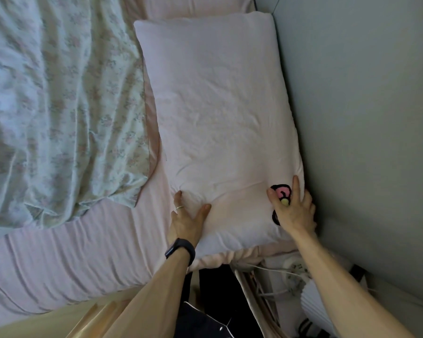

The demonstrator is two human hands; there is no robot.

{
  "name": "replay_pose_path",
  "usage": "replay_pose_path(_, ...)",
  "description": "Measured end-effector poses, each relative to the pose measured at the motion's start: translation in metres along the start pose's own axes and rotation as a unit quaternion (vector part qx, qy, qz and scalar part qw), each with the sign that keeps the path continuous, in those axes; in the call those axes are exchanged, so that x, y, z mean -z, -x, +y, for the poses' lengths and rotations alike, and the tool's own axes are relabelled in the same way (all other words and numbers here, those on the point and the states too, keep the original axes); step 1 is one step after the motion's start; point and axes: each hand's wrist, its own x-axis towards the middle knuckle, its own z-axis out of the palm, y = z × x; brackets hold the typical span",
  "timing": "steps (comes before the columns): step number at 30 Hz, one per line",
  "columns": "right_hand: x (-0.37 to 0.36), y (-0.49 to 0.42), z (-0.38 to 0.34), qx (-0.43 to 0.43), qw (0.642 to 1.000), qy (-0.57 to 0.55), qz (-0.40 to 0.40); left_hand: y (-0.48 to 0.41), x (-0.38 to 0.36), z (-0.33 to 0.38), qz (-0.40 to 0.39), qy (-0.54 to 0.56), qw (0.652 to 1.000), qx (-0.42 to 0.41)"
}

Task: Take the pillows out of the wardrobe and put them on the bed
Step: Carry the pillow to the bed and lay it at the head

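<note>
A large pale pink pillow (217, 118) lies flat on the bed (71, 252), pushed against the wall on the right. It bears a small black and pink embroidered figure at its near right corner. My left hand (187, 220) presses on the pillow's near left edge, fingers spread and sunk into the fabric. My right hand (293, 208) lies flat over the embroidered corner, next to the wall. A second pink pillow (195, 6) shows at the top edge, beyond the first. The wardrobe is out of view.
A crumpled pale green floral blanket (59, 106) covers the bed's left half. The grey wall (364, 118) runs along the right side. Below the bed's corner sit a white power strip with cables (296, 272) and dark items on the floor.
</note>
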Motion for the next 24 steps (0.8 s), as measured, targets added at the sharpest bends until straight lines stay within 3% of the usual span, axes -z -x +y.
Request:
replay_pose_path(3,-0.01,0.008,-0.009,0.002,0.998,0.025,0.054,0.004,-0.008,0.001,0.066,-0.101,0.993,-0.007)
replay_pose_path(5,-0.017,0.019,-0.022,0.101,0.981,0.021,0.166,0.011,-0.019,0.005,0.139,-0.13,0.976,-0.108)
replay_pose_path(7,-0.03,0.025,-0.025,0.208,0.953,0.024,0.219,0.016,-0.03,0.002,0.132,-0.15,0.955,-0.218)
replay_pose_path(9,-0.05,0.027,-0.011,0.209,0.966,0.06,0.138,0.02,-0.037,-0.012,0.044,-0.206,0.952,-0.222)
replay_pose_path(11,-0.066,0.032,0.017,0.143,0.984,0.101,0.037,0.025,-0.041,-0.034,-0.037,-0.271,0.946,-0.174)
replay_pose_path(18,-0.038,0.039,0.006,0.113,0.977,0.16,-0.079,0.029,-0.02,-0.02,-0.091,-0.314,0.934,-0.146)
replay_pose_path(24,0.026,0.05,-0.035,0.101,0.946,0.251,-0.177,0.037,0.049,0.017,-0.196,-0.331,0.913,-0.132)
